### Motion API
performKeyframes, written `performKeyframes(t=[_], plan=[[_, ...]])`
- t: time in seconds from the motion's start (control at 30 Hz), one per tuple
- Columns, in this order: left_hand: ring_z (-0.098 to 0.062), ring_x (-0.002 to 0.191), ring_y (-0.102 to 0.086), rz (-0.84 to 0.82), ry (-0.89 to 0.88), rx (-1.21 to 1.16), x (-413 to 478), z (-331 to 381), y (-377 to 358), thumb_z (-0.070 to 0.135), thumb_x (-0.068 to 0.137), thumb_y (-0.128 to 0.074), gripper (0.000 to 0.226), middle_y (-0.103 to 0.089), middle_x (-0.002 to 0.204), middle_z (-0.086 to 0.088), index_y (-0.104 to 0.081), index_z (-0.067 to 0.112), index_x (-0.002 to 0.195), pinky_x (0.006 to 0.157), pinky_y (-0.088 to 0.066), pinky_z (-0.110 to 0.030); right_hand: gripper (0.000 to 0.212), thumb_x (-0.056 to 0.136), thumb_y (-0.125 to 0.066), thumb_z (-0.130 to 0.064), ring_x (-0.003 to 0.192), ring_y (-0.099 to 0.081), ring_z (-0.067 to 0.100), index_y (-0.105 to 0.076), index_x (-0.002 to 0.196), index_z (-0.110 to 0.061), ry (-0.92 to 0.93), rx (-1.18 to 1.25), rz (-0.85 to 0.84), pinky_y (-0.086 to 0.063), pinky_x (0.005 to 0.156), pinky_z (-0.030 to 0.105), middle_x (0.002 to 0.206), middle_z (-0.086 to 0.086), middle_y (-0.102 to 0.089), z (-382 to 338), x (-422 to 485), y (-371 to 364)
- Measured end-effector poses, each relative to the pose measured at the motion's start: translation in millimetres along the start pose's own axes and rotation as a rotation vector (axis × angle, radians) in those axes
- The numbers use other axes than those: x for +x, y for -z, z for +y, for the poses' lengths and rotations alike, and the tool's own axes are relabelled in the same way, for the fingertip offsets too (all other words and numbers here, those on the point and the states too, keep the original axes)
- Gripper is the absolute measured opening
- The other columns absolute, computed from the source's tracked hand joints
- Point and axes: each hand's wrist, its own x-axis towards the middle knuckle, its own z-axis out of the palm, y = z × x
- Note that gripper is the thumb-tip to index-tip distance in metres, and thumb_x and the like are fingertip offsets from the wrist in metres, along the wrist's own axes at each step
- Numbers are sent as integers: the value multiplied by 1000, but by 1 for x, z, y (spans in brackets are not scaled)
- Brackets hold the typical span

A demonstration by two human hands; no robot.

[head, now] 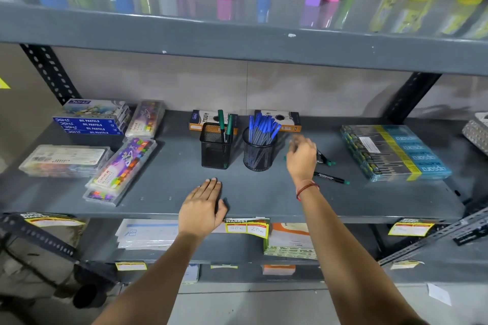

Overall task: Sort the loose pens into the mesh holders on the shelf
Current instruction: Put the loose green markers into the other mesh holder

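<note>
Loose green-capped pens (331, 178) lie on the grey shelf (264, 198), right of the holders: 2 clearly seen, maybe a 3rd behind the hand. R hand (301, 158) hovers over them w/ fingers loosely curled; can't tell if it grips anything. L hand (203, 208) lies flat, palm down at the shelf's front edge, holding nothing. 2 mesh holders: square holder (215, 149) w/ 2 green pens, round holder (258, 154) packed w/ blue pens.

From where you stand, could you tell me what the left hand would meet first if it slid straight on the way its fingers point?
Probably the square mesh holder with green pens; the left hand lies flat, fingers aimed up-shelf, bare shelf between.
</note>
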Motion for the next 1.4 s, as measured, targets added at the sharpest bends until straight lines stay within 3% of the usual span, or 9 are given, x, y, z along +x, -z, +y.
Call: performKeyframes(t=[0.07,0.2,0.4,0.57,0.73,1.0,1.17,1.27,1.4], plan=[[-27,108,-62,-1,-1,5,0,0,0,31,84,-36,51,-67,115,-13,-68,2,112,92,-47,-40,20,89,-48,1,110,-49,40,-63,101,5,-32,-120,-78,-47,86,44,106,27,-64,18,-8,5],[-28,108,-62,3,-4,5,0,0,-1,31,84,-36,52,-66,116,-14,-67,2,113,92,-47,-41,26,88,-50,-3,120,-44,40,-63,110,1,-58,-347,-312,-43,96,45,112,26,-63,40,-23,15],[-28,107,-62,14,5,-10,-1,1,0,30,83,-37,50,-66,116,-15,-67,1,111,90,-48,-40,35,86,-47,10,119,-49,39,-60,117,-1,63,-417,-401,-43,99,43,123,23,-58,38,-33,25],[-29,109,-61,-4,-3,-9,1,-2,3,33,86,-36,51,-65,117,-15,-67,2,113,92,-46,-41,29,89,-52,0,108,-58,39,-58,117,-6,102,-230,-399,-50,93,44,117,21,-60,13,-31,29],[-25,111,-61,-41,-44,52,-1,-6,10,35,89,-35,51,-66,118,-12,-67,4,113,95,-44,-41,26,89,-57,-4,87,-61,28,-61,114,-6,248,109,-182,-54,84,42,103,18,-63,-55,-14,32],[-22,115,-58,-48,16,55,-3,-13,14,37,89,-34,52,-64,122,-9,-64,6,119,99,-40,-41,10,86,-58,-2,77,-64,35,-63,93,0,354,447,74,-53,71,40,91,20,-67,-135,17,3],[-21,114,-59,-32,12,41,-1,-13,13,36,87,-36,51,-65,120,-9,-65,6,117,98,-41,-39,7,85,-60,0,75,-67,35,-61,90,5,267,362,-54,-37,59,19,84,24,-71,-130,9,-35],[-21,113,-60,-21,7,39,-2,-14,11,35,86,-37,51,-65,119,-9,-66,5,116,97,-42,-39,10,88,-59,-5,81,-68,35,-60,93,5,118,353,-168,-41,63,21,85,27,-71,-116,0,-52],[-23,110,-61,-9,-4,38,-1,-14,10,34,84,-38,52,-66,117,-11,-66,4,114,95,-44,-40,16,92,-52,-5,92,-66,36,-61,102,3,35,307,-238,-52,83,34,97,26,-69,-111,-9,-55]])
